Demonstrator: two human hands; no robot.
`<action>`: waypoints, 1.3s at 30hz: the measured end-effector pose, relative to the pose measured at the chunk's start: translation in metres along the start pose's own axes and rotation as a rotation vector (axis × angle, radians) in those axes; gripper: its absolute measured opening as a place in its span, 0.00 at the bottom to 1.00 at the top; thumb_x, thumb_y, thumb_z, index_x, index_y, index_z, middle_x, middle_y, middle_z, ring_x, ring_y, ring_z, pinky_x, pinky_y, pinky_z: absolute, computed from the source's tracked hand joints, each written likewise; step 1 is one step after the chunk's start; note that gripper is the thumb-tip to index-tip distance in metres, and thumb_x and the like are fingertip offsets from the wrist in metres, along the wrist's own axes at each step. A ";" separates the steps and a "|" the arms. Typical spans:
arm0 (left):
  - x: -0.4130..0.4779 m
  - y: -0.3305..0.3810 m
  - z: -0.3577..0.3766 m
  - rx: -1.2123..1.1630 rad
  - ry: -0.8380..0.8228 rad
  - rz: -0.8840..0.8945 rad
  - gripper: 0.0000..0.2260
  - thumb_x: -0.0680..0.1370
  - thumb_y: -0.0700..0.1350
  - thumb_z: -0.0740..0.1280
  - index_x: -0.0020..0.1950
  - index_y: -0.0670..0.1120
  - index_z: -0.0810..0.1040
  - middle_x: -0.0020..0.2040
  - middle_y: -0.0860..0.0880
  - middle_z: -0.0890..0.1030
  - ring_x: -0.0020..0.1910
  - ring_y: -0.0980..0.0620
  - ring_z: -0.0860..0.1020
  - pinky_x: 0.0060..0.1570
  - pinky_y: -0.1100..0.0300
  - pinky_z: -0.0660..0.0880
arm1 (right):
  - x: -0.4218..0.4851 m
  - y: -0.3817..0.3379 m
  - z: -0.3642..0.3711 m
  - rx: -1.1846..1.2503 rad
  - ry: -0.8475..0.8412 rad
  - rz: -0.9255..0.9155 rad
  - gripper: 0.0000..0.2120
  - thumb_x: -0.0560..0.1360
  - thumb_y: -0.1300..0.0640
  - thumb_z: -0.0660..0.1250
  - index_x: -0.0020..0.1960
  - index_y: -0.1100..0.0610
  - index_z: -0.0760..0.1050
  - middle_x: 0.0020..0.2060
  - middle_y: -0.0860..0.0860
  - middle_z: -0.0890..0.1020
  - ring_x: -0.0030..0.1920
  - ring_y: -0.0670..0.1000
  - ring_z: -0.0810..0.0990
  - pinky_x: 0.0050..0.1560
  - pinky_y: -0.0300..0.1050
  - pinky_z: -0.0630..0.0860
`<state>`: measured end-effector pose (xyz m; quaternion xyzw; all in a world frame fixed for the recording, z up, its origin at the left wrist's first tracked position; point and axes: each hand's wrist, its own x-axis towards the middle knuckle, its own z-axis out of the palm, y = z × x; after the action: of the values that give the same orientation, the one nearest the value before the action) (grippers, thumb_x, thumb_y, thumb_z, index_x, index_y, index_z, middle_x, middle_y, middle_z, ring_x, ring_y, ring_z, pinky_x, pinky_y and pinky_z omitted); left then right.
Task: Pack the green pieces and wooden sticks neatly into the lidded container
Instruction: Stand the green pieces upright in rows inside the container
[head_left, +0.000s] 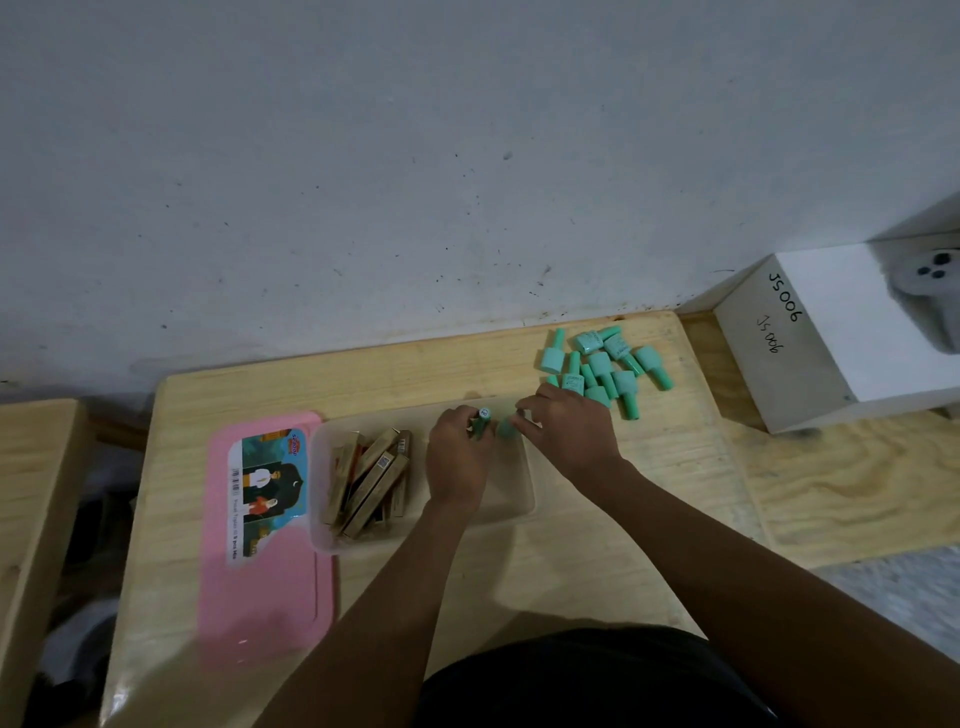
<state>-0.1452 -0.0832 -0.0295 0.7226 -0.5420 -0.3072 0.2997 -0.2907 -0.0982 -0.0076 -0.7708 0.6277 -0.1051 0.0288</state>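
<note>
A clear plastic container (519, 506) sits mid-table, with several wooden sticks (371, 475) piled in its left half. My left hand (457, 460) is inside the container's right half, shut on a green piece (482, 420) held upright. My right hand (569, 431) reaches over the far right rim, its fingers pinching another green piece (505, 427) that looks blurred. Several more green pieces (605, 366) lie in a loose heap on the table beyond my right hand. The pink lid (270, 587) lies flat to the left of the container.
The wooden table (519, 582) backs against a white wall. A white box (831, 338) marked JS006 stands at the right, beyond the table edge. Another wooden surface (31, 493) is at the far left.
</note>
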 end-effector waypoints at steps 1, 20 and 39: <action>0.000 0.000 0.001 -0.008 0.002 -0.001 0.09 0.72 0.44 0.72 0.52 0.44 0.82 0.47 0.47 0.83 0.44 0.50 0.80 0.41 0.62 0.71 | 0.000 0.000 0.000 0.008 -0.005 0.002 0.11 0.74 0.47 0.69 0.48 0.53 0.84 0.42 0.49 0.84 0.39 0.52 0.82 0.32 0.44 0.73; -0.002 -0.002 0.003 -0.036 0.026 -0.032 0.11 0.71 0.48 0.73 0.50 0.43 0.81 0.46 0.47 0.83 0.43 0.49 0.80 0.41 0.52 0.79 | -0.024 0.024 -0.024 0.140 0.040 0.264 0.14 0.76 0.42 0.66 0.54 0.49 0.82 0.46 0.46 0.84 0.42 0.47 0.81 0.35 0.41 0.75; 0.049 0.095 0.050 0.767 -0.418 0.081 0.18 0.76 0.57 0.61 0.54 0.45 0.79 0.54 0.46 0.82 0.57 0.44 0.77 0.59 0.50 0.67 | -0.023 0.121 -0.010 0.442 -0.359 0.537 0.13 0.77 0.44 0.62 0.56 0.46 0.80 0.52 0.48 0.83 0.49 0.50 0.80 0.43 0.45 0.76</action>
<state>-0.2300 -0.1583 0.0059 0.6821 -0.6936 -0.2113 -0.0946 -0.4136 -0.1009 -0.0224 -0.5603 0.7544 -0.0901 0.3299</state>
